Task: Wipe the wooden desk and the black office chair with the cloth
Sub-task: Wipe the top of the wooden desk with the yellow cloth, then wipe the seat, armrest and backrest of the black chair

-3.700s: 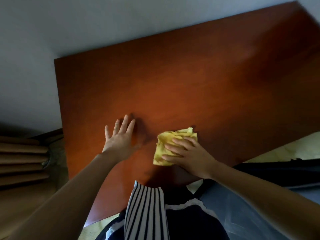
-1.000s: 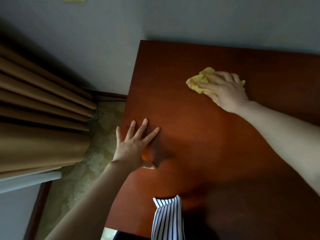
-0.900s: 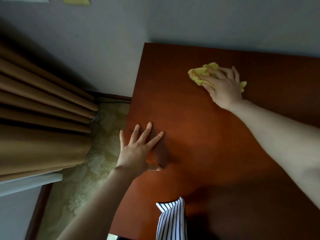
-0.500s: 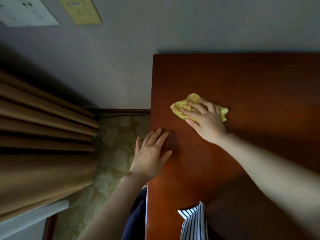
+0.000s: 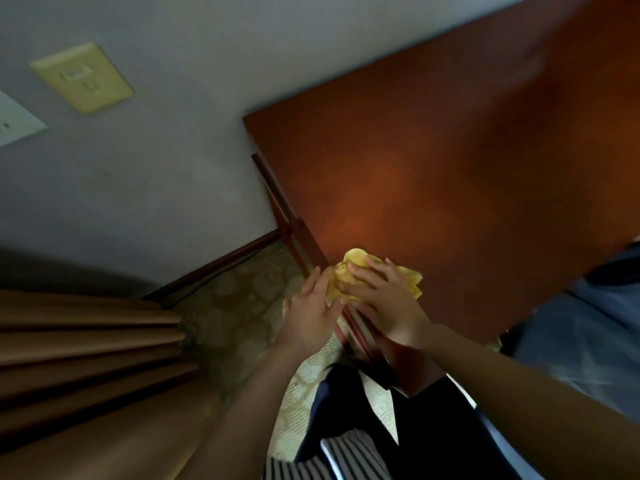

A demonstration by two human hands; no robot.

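Both hands (image 5: pixel 349 306) now meet on the cloth (image 5: pixel 353 271) at desk's (image 5: pixel 450 168) edge.

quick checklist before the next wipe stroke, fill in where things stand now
1. Cloth in hand: ok, right hand lies over it.
2. Left hand clear of the cloth: not ok, it touches the cloth's left side.
3. Cloth on the desk: ok, at the near left edge.
4. Cloth spread flat: not ok, bunched.
5. Desk ahead free of things: ok.
6. Chair within reach: cannot tell, not in view.
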